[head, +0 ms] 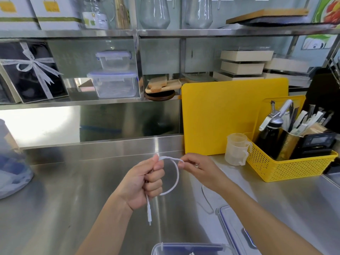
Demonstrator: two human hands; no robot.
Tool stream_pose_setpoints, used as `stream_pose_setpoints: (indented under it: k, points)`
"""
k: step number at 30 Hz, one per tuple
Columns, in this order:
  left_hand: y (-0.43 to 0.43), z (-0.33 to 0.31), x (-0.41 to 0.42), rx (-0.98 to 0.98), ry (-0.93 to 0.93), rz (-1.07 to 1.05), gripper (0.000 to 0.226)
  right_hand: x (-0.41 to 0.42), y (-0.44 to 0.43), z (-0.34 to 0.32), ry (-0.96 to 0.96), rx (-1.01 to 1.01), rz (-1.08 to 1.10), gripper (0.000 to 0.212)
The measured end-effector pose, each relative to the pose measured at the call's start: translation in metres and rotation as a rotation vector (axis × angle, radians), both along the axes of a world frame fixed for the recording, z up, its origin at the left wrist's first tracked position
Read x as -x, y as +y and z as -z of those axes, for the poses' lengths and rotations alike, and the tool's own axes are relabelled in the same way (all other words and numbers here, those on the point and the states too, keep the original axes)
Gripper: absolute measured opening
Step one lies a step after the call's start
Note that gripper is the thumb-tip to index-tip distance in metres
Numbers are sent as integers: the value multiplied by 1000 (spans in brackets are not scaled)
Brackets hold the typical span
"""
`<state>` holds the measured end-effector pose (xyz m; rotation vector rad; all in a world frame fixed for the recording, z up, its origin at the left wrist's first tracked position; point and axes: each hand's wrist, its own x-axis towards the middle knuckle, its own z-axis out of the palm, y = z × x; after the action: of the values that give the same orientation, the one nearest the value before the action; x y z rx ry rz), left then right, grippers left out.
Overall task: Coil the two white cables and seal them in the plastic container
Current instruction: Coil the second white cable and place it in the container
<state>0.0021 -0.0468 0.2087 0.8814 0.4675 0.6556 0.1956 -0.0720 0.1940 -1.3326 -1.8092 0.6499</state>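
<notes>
My left hand [147,181] is closed in a fist around a white cable [177,173], held above the steel counter. The cable forms one loop to the right of the fist, and its plug end [149,216] hangs straight down below the hand. My right hand [195,166] pinches the top of the loop between thumb and fingers. A clear plastic container [184,248] sits at the bottom edge, partly cut off. Its blue-trimmed lid [233,229] lies to the right, half hidden by my right forearm. A second cable is not clearly visible.
A yellow cutting board [220,116] leans against the back wall. A yellow basket [287,166] of utensils and a clear measuring cup [236,150] stand at the right. A blue-white bundle [12,162] lies at the left edge. Shelves above hold containers [114,83] and boxes.
</notes>
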Motion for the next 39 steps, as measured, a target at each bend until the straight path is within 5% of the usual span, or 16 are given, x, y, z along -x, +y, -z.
stream_pose_setpoints:
  k: [4, 10, 19, 22, 31, 35, 39]
  points:
    - [3, -18, 6, 33, -91, -131, 37, -9, 2, 10, 203, -68, 174, 20]
    - [0, -30, 6, 75, -201, -220, 36, -17, 8, 9, 131, -230, 369, 30]
    - [13, -35, 31, 57, -522, -166, 22, -29, -3, 31, 276, -162, 345, 25]
    - [14, -39, 33, 84, -478, -291, 27, -34, -2, 31, 194, -210, 413, 21]
    - [14, -41, 23, -9, -226, -488, 39, -28, -5, 25, -511, -260, 258, 20]
    - [12, -42, 20, -77, -89, -526, 41, -11, -23, -2, -615, -93, 74, 22]
    - [3, -41, 3, -209, 136, -503, 38, 16, -41, -34, -627, -169, -73, 42]
